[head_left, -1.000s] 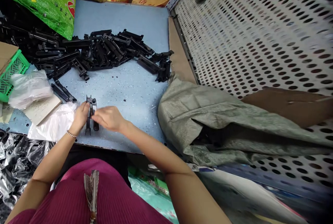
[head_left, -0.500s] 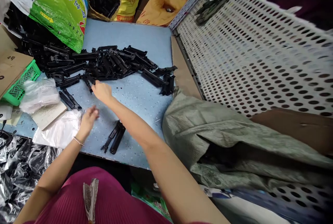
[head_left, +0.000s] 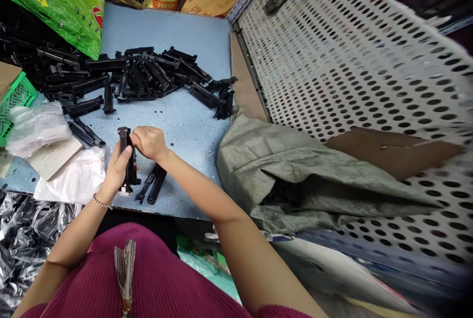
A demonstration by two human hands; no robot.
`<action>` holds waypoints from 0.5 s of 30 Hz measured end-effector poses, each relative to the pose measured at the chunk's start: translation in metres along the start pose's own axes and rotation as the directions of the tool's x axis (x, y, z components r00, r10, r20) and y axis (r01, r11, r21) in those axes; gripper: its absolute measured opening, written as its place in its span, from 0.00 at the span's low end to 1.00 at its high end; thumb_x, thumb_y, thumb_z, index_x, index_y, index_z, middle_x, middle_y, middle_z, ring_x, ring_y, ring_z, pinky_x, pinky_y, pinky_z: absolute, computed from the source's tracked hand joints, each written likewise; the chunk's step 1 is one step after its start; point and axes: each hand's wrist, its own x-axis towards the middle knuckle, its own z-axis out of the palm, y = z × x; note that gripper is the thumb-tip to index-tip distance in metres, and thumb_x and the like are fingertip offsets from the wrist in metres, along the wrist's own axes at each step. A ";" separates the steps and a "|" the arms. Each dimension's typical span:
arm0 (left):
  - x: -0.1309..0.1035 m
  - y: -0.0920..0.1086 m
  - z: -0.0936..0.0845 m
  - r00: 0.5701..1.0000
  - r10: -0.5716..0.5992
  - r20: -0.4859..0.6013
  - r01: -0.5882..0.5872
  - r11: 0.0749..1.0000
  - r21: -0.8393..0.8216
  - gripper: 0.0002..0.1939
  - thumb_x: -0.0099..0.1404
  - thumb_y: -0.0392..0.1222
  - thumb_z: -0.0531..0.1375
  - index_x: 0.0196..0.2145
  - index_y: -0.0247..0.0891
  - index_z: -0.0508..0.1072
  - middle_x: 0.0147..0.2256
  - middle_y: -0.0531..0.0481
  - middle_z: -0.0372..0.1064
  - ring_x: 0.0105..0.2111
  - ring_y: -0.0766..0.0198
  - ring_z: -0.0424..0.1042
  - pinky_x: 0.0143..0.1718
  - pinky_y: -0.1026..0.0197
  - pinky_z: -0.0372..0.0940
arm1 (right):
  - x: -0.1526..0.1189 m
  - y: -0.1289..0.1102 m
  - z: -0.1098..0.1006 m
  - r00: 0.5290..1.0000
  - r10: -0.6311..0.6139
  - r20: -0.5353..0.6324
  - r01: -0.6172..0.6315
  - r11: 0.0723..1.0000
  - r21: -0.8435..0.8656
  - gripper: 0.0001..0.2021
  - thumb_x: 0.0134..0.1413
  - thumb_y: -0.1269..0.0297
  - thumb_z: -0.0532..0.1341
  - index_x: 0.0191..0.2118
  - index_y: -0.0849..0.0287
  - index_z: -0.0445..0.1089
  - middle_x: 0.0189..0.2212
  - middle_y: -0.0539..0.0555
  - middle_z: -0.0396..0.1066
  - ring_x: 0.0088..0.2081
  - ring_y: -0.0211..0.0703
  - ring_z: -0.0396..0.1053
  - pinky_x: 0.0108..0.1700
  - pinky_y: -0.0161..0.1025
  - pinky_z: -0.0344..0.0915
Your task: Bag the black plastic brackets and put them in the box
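My left hand (head_left: 117, 167) is wrapped round a black plastic part (head_left: 128, 162), held upright over the front of the blue table (head_left: 192, 135). At the upper end of that part, my right hand (head_left: 150, 143) has its fingers closed on it. Just right of the held part, black pieces (head_left: 157, 185) lie on the table near its front edge. Beyond my hands spreads a pile of similar black parts (head_left: 148, 74).
Clear plastic bags (head_left: 74, 175) and a green basket (head_left: 18, 101) are at the left. A green-white sack (head_left: 62, 7) lies over the pile's back left. A grey-green sack (head_left: 273, 160) and a perforated white panel (head_left: 332, 61) stand at the right.
My right hand has come back from the pile toward my body, and my left hand has closed on a black part. The view has shifted slightly.
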 end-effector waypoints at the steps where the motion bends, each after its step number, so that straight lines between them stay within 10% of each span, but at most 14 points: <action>1: 0.001 0.002 -0.001 1.000 -0.003 -0.019 0.003 1.000 0.001 0.29 0.62 0.63 0.64 0.52 0.42 0.69 0.29 0.56 0.67 0.19 0.66 0.71 0.18 0.64 0.65 | -0.001 -0.002 0.002 0.998 0.053 0.028 -0.054 0.998 0.019 0.31 0.75 0.46 0.38 0.34 0.57 0.70 0.28 0.56 0.73 0.33 0.45 0.71 0.36 0.39 0.56; 3: 0.004 0.007 -0.003 0.998 -0.006 -0.063 0.006 1.000 -0.002 0.27 0.63 0.64 0.63 0.49 0.41 0.69 0.27 0.57 0.66 0.19 0.66 0.71 0.18 0.65 0.65 | -0.014 -0.008 0.006 0.995 0.092 0.047 -0.095 0.993 0.067 0.33 0.76 0.46 0.35 0.34 0.57 0.70 0.26 0.53 0.71 0.30 0.43 0.69 0.34 0.38 0.54; 9: 0.021 0.009 -0.018 0.996 -0.033 -0.083 0.036 0.999 0.028 0.25 0.66 0.65 0.58 0.35 0.38 0.68 0.24 0.52 0.69 0.24 0.62 0.73 0.26 0.62 0.67 | -0.079 -0.019 0.020 0.933 -0.359 -0.006 0.358 0.933 -0.045 0.32 0.74 0.44 0.41 0.31 0.59 0.71 0.27 0.57 0.73 0.30 0.44 0.67 0.34 0.41 0.54; 15: 0.019 -0.033 -0.013 0.998 0.062 -0.027 -0.026 0.710 0.704 0.18 0.73 0.51 0.52 0.40 0.35 0.76 0.28 0.44 0.75 0.33 0.53 0.77 0.40 0.54 0.68 | -0.002 -0.019 0.008 0.990 -0.042 0.137 0.051 0.997 -0.060 0.28 0.76 0.48 0.40 0.44 0.58 0.73 0.34 0.56 0.77 0.35 0.45 0.73 0.35 0.39 0.57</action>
